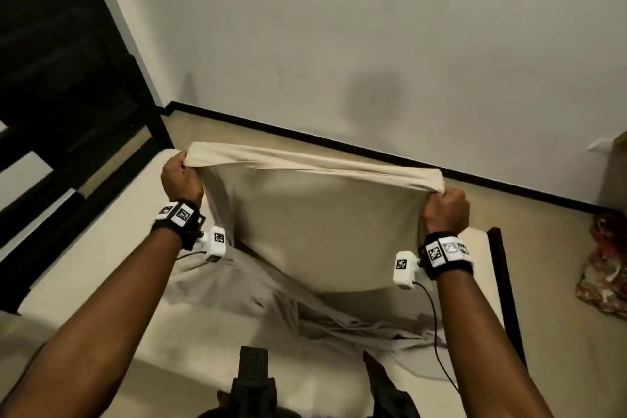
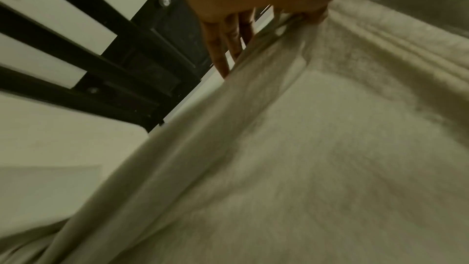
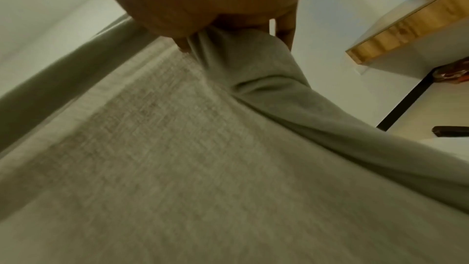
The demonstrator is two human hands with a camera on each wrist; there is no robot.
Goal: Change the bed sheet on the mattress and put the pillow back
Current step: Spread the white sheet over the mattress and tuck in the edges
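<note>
The person is holding a beige bed sheet [image 1: 315, 224] up in front of them with both arms stretched forward over the mattress [image 1: 112, 268]. The left hand [image 1: 180, 178] is gripping the sheet's upper left corner, its fingers curled tight into a fist around a bunched fold of cloth; in the left wrist view the fingers [image 2: 223, 47] are lying close together along the fabric's edge, pressing it against the palm. The right hand [image 1: 445, 210] is clenching the upper right corner in the same way, and in the right wrist view the cloth is gathering into a thick pleat where the fingers [image 3: 286, 27] and thumb are closing on it. Between the two fists the top edge of the sheet is stretching taut, while the rest is hanging down and trailing in loose folds onto the mattress near the person's body. The mattress is lying on a black bed frame [image 1: 505, 285] close to a pale wall [image 1: 373, 27]. A patterned bundle of cloth [image 1: 607, 268] is lying on the floor at the right.
</note>
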